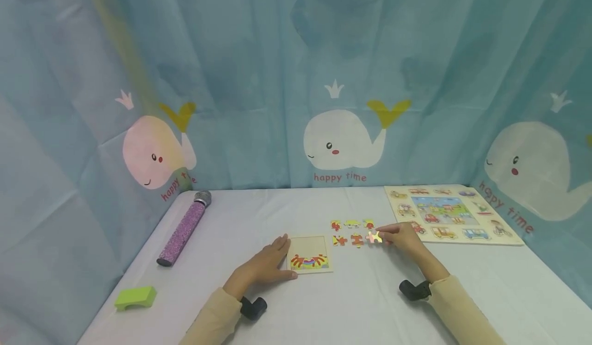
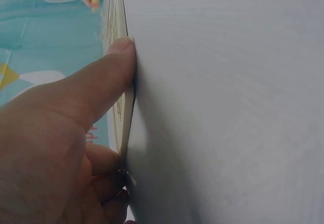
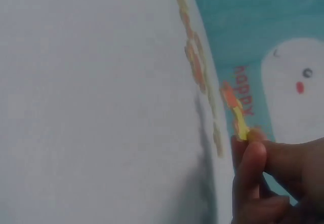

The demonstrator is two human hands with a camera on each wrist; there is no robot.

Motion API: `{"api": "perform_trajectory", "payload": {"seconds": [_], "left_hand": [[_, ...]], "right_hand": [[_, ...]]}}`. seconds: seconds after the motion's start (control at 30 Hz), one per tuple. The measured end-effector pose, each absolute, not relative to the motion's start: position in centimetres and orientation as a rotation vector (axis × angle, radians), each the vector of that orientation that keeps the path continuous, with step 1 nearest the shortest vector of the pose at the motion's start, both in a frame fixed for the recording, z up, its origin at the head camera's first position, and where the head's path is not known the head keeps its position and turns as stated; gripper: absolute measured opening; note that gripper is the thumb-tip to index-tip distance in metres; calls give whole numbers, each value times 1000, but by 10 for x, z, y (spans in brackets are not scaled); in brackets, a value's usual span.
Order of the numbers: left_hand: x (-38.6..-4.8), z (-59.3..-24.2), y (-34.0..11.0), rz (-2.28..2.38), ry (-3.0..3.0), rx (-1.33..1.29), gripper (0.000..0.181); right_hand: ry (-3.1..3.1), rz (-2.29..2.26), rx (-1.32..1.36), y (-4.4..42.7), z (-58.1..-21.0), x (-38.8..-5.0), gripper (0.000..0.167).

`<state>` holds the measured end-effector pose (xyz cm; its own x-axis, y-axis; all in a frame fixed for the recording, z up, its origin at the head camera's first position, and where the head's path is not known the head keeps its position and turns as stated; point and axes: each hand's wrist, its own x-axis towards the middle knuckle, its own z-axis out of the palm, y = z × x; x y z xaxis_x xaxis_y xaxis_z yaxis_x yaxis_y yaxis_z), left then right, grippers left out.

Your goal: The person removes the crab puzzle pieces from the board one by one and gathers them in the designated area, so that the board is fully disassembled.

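Note:
A square wooden puzzle tray (image 1: 309, 238) lies on the white table, with red and yellow pieces (image 1: 310, 261) filling its lower part. My left hand (image 1: 268, 264) rests at the tray's left side, thumb at the lower edge; in the left wrist view the thumb (image 2: 121, 49) touches the tray's rim (image 2: 130, 95). Between thumb and fingertips, my right hand (image 1: 403, 236) pinches a puzzle piece (image 1: 373, 237), seen in the right wrist view as an orange and yellow piece (image 3: 235, 110) raised off the table. Several loose pieces (image 1: 356, 239) lie in two rows between tray and right hand.
A larger wooden picture board (image 1: 501, 238) lies at the back right. A purple glitter microphone (image 1: 182, 232) lies on the left, and a green arched block (image 1: 136, 297) stands at the front left. A blue whale-print curtain (image 1: 259, 129) hangs behind the table.

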<state>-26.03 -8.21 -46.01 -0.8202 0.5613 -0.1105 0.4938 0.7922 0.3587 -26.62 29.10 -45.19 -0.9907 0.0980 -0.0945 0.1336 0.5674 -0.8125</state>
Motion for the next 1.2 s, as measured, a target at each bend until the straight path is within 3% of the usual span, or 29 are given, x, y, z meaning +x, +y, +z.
{"api": "perform_trajectory", "payload": {"seconds": [0.77, 1.0, 1.2], "left_hand": [[-261, -463, -83, 478, 2769, 824, 94], [-263, -461, -87, 531, 2739, 799, 95], [-262, -461, -88, 557, 2712, 854, 93]], "right_hand": [[2871, -1309, 220, 287, -462, -274, 20], [2931, -1287, 39, 274, -452, -276, 27], [2840, -1243, -264, 223, -440, -275, 22]]}}
